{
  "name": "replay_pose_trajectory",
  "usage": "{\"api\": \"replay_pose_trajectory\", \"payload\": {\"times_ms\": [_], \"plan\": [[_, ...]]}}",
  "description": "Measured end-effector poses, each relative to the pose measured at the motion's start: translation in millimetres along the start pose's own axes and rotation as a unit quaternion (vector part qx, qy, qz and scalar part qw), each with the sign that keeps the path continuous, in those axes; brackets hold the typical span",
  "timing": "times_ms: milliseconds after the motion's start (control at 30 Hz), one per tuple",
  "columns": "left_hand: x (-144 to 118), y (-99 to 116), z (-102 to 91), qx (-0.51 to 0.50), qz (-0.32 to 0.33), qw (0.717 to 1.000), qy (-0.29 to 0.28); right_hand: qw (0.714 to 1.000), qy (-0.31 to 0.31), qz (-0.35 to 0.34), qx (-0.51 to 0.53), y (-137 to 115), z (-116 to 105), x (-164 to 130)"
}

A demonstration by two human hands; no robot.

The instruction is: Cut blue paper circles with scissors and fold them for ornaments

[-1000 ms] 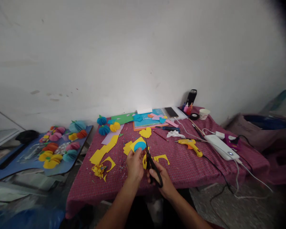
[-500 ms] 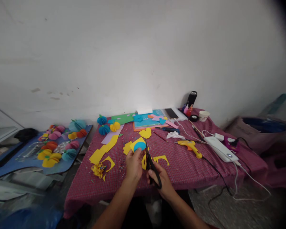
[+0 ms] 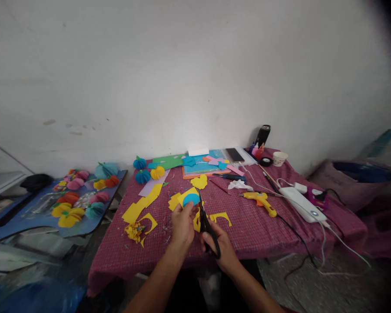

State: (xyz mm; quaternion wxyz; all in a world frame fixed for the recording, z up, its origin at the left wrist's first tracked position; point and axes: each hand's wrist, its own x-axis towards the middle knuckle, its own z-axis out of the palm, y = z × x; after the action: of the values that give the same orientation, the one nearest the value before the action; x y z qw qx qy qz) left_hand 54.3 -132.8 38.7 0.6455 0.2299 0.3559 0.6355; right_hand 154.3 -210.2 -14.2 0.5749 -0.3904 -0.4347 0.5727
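two hands work: left hand (image 3: 183, 223) pinches the yellow paper (image 3: 188, 196) with its blue circle (image 3: 191, 200); right hand (image 3: 222, 248) grips black scissors (image 3: 206, 221). thin, floppy paper seems best held near the cut.

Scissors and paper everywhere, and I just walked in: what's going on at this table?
A person is cutting paper. The left hand holds a yellow sheet with a blue circle against it, and the right hand works black scissors along its edge. Yellow scraps lie on the red checked tablecloth, a yellow glue gun lies to the right, and finished paper balls sit on a side board.
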Motion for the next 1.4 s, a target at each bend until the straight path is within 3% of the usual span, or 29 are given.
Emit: {"api": "replay_pose_trajectory", "payload": {"times_ms": [1000, 1400], "plan": [[7, 7, -8.9, 0.064, -0.037, 0.997, -0.022, 0.999, 0.008, 0.01, -0.047, -3, -8, -4], [3, 9, -7.5, 0.08, -0.04, 0.995, -0.033, 1.0, 0.002, 0.011, 0.012, 0, -15, -9]]}}
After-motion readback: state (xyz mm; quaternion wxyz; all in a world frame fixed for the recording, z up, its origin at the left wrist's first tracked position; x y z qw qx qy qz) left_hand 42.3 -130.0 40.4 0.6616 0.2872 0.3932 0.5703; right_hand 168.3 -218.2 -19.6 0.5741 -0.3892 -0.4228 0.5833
